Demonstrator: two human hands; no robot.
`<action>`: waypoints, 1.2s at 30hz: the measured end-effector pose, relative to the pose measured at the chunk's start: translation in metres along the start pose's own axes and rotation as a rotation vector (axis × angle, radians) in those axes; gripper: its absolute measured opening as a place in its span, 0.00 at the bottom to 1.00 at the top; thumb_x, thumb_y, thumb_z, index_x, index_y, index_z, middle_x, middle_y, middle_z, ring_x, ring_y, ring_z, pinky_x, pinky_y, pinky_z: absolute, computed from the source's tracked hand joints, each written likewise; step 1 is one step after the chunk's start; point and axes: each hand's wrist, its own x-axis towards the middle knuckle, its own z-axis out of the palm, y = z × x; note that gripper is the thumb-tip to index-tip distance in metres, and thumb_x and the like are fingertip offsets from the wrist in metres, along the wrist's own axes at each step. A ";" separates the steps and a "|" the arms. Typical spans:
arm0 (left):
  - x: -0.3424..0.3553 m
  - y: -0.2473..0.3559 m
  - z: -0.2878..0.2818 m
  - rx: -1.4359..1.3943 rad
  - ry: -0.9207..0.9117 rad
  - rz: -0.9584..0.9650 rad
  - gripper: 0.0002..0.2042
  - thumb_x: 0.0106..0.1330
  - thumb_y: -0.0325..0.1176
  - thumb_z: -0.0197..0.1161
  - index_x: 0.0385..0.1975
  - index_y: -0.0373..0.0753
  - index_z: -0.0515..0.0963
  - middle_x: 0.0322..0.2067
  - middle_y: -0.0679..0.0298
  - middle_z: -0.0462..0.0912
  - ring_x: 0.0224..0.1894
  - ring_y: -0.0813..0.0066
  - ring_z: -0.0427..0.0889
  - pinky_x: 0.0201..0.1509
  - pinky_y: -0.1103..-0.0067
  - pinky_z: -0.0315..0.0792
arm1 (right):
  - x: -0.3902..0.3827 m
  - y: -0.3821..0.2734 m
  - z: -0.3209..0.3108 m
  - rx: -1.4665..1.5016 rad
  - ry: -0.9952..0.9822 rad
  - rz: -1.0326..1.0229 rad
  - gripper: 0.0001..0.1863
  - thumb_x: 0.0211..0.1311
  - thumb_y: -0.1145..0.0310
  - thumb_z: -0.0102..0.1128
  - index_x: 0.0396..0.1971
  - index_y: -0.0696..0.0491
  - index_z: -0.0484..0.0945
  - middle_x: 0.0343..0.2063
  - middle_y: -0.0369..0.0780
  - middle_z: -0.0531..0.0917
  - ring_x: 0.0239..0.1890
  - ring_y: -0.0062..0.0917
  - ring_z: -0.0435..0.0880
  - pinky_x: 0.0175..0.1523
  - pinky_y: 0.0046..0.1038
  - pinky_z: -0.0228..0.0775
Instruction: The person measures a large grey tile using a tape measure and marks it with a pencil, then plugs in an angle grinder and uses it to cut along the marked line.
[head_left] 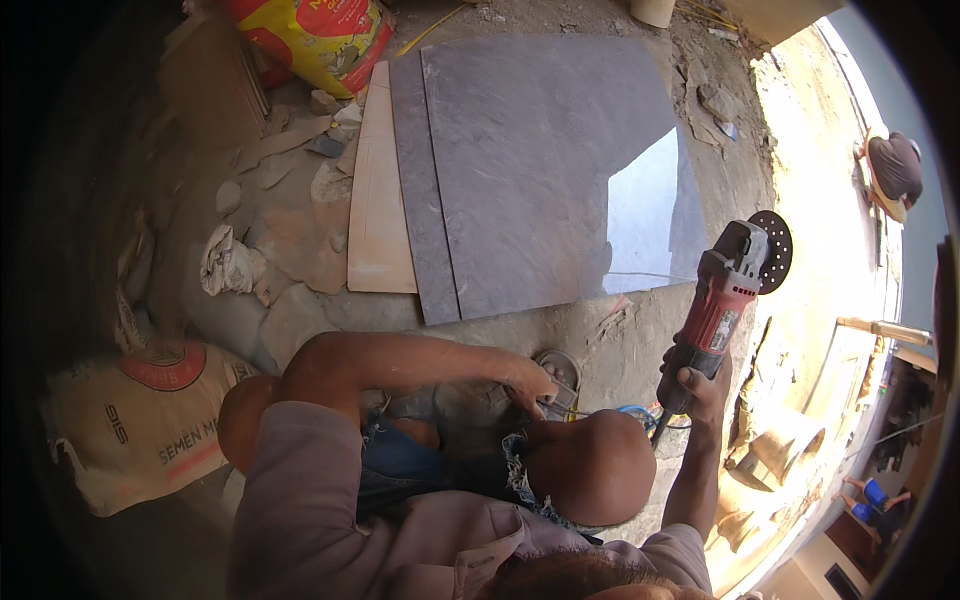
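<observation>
My right hand (pixel 704 388) is closed round the rear grip of a red and grey angle grinder (pixel 722 300), held up at the right. Its perforated black disc (pixel 775 252) points away from me, and a cord runs from the grip's end. My left arm crosses over my knees, and my left hand (pixel 530 384) is low between them with fingers curled. Right beside it sits a round grey metal piece (pixel 567 368); what the fingers hold, if anything, is too small to tell. Large glossy grey tiles (pixel 520 170) lie stacked on the ground ahead, left of the grinder.
A beige tile (pixel 378 210) sticks out under the grey ones. Broken tile and stones (pixel 300 235) litter the left. A paper cement sack (pixel 140 430) lies near left, a red and yellow bag (pixel 325 45) far left. Another person (pixel 892 172) bends over at far right; one more (pixel 876 510) is lower right.
</observation>
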 end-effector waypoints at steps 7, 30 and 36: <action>-0.043 -0.029 0.055 0.219 -0.380 -0.161 0.24 0.57 0.42 0.64 0.51 0.37 0.72 0.41 0.53 0.82 0.46 0.54 0.81 0.47 0.64 0.75 | -0.014 0.006 -0.008 0.018 0.100 0.015 0.42 0.32 0.52 0.76 0.48 0.60 0.67 0.33 0.42 0.79 0.32 0.27 0.82 0.36 0.29 0.77; 0.001 -0.009 0.055 0.172 0.193 -0.248 0.11 0.64 0.33 0.50 0.43 0.35 0.66 0.37 0.47 0.75 0.36 0.44 0.80 0.37 0.58 0.74 | -0.045 0.054 -0.016 0.176 0.250 0.070 0.44 0.31 0.56 0.77 0.51 0.58 0.66 0.33 0.39 0.80 0.33 0.22 0.81 0.39 0.24 0.74; 0.003 -0.008 0.031 0.118 0.194 -0.200 0.11 0.61 0.29 0.55 0.43 0.38 0.68 0.35 0.52 0.78 0.38 0.48 0.81 0.40 0.58 0.74 | -0.045 0.055 -0.021 0.129 0.240 0.052 0.45 0.30 0.58 0.76 0.54 0.58 0.66 0.34 0.39 0.79 0.34 0.22 0.80 0.40 0.25 0.73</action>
